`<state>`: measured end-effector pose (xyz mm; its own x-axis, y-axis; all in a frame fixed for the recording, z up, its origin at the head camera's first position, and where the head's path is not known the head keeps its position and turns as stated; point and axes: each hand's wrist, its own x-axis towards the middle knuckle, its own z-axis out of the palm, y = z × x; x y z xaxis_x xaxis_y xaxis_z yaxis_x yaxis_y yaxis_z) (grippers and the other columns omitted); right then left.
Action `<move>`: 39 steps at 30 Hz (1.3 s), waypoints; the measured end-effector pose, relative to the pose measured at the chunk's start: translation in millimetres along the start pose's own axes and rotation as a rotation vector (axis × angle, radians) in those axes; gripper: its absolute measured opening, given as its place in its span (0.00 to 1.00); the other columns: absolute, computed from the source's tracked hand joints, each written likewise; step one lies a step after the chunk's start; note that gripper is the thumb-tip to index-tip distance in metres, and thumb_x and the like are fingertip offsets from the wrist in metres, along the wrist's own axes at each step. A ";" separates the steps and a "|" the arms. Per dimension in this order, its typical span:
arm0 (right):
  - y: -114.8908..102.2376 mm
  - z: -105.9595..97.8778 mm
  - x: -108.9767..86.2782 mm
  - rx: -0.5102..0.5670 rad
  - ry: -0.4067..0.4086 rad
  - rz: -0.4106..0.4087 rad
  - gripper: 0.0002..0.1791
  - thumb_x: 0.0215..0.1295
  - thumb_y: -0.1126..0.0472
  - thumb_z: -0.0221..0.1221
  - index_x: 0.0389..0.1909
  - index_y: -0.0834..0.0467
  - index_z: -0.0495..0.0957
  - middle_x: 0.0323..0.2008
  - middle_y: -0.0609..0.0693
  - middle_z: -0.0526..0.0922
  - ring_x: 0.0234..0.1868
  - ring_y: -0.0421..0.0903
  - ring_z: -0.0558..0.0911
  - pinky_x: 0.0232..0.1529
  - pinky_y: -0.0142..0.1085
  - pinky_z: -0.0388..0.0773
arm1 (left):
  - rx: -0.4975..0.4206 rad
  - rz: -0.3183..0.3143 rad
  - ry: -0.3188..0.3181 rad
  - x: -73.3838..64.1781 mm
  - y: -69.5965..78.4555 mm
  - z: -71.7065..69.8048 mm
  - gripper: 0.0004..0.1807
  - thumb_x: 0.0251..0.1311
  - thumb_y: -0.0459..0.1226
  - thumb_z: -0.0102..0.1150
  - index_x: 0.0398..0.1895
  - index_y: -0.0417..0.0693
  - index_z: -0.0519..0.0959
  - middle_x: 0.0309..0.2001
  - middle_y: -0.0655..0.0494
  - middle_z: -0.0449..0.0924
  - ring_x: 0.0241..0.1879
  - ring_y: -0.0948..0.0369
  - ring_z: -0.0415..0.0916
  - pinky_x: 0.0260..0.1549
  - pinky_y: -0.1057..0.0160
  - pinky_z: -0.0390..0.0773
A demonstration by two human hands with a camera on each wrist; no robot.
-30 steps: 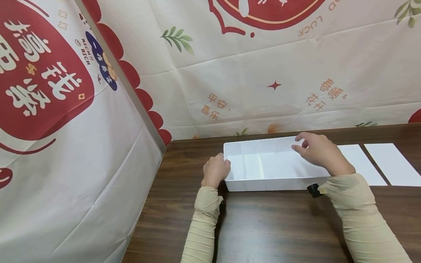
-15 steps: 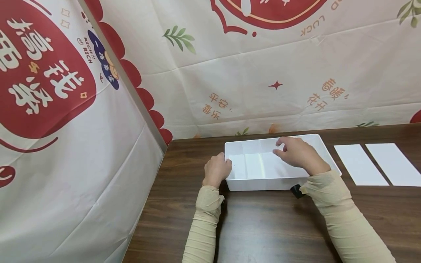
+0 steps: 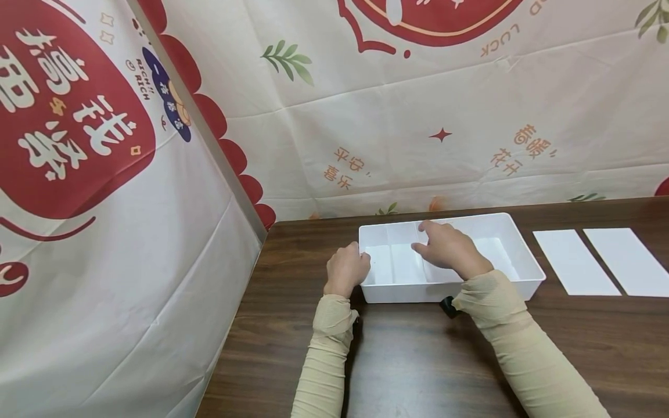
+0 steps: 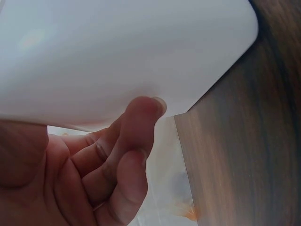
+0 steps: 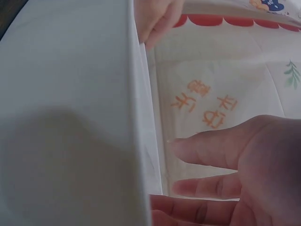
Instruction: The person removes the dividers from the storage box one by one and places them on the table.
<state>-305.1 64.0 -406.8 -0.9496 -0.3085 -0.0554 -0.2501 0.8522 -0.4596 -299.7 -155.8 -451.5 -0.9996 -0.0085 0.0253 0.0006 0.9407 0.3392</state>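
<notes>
A long white plastic box (image 3: 397,294), with no lid, lies on the dark wooden table. My left hand (image 3: 347,268) grips the box's left wall; in the left wrist view, bent fingers (image 4: 141,122) press against the outside of the white wall. Over the middle of the box hovers my right hand (image 3: 450,248), thumb and fingers spread apart. Nothing shows between its thumb (image 5: 202,148) and fingers in the right wrist view. Faint lines cross the box's floor and back wall left of this hand; I cannot tell whether they are dividers or reflections.
Two flat white rectangular panels (image 3: 575,261) lie side by side to the right of the box. Printed cloth (image 3: 392,116) hangs behind the table, and another cloth (image 3: 157,261) hangs along its left side. A black device (image 3: 448,306) sits at my right wrist.
My right hand has moved left along the box, from its right end to about its middle, uncovering that end. The left hand keeps its hold and the box stays put.
</notes>
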 end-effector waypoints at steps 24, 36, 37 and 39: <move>-9.3 14.5 6.5 -0.047 -0.082 -0.006 0.18 0.66 0.60 0.55 0.52 0.67 0.77 0.49 0.67 0.81 0.40 0.58 0.81 0.36 0.52 0.77 | -0.004 -0.004 0.017 0.1 -3.7 0.0 0.16 0.68 0.43 0.49 0.46 0.41 0.81 0.35 0.46 0.84 0.30 0.52 0.80 0.29 0.52 0.76; -5.6 17.7 4.5 -0.045 -0.076 -0.007 0.19 0.59 0.64 0.52 0.50 0.66 0.78 0.49 0.67 0.81 0.40 0.58 0.80 0.35 0.52 0.76 | -0.004 0.003 0.004 -0.6 -1.7 -0.6 0.17 0.69 0.43 0.48 0.47 0.42 0.80 0.35 0.47 0.84 0.30 0.54 0.80 0.30 0.53 0.77; -5.3 17.3 4.4 -0.046 -0.076 -0.005 0.19 0.59 0.64 0.52 0.51 0.66 0.78 0.49 0.68 0.81 0.40 0.58 0.80 0.34 0.52 0.76 | -0.004 0.004 0.006 -0.4 -1.4 -0.5 0.17 0.69 0.43 0.48 0.47 0.42 0.80 0.35 0.47 0.84 0.30 0.53 0.80 0.31 0.53 0.77; -5.3 16.4 3.9 -0.044 -0.074 -0.003 0.20 0.59 0.64 0.51 0.51 0.66 0.78 0.50 0.68 0.81 0.40 0.58 0.80 0.35 0.52 0.77 | -0.003 0.007 0.011 -0.1 -1.0 -0.5 0.17 0.69 0.44 0.48 0.46 0.42 0.80 0.35 0.47 0.84 0.30 0.53 0.80 0.30 0.53 0.77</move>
<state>-304.3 51.3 -419.1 -0.9326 -0.3403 -0.1203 -0.2626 0.8684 -0.4207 -299.6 -156.9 -451.3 -0.9992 -0.0060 0.0384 0.0074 0.9399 0.3415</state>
